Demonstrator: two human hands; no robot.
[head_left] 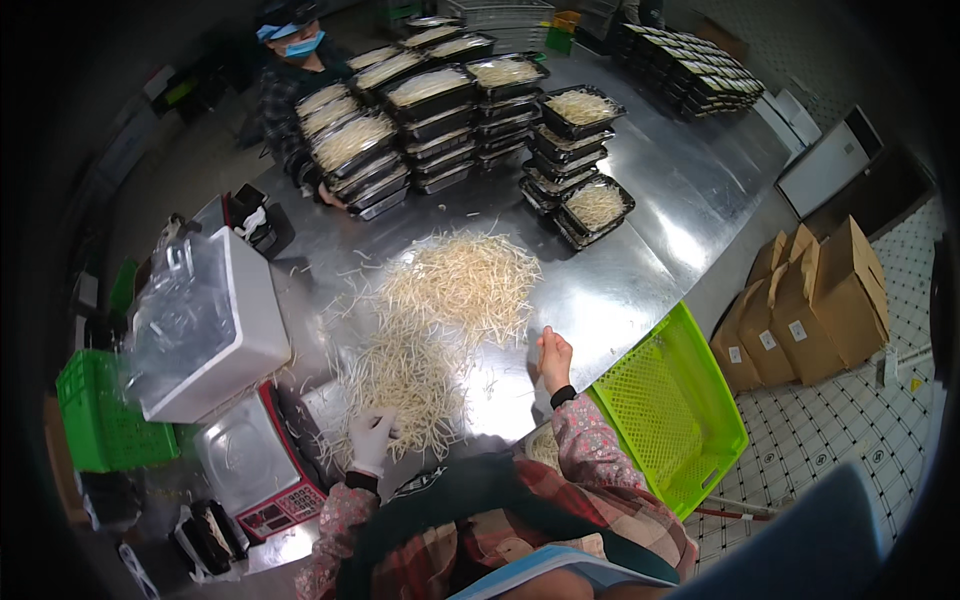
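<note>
A loose heap of pale bean sprouts (465,285) spreads over the steel table (600,300) before me, with a thinner part reaching toward my body. My left hand (372,440), in a whitish glove, is at the near left edge of the sprouts, fingers bent in among them. Right of the heap, my right hand (553,358) hovers by the bare metal with its fingers curled in; whatever they hold, if anything, is hidden. A scale with a metal plate (245,450) and red keypad stands left of my left hand.
Stacked black trays of sprouts (430,100) fill the far side, where a masked person (300,80) touches one stack. A white foam box (255,310) with clear plastic sits left. Green baskets (685,400) flank me; cardboard boxes (810,310) stand right.
</note>
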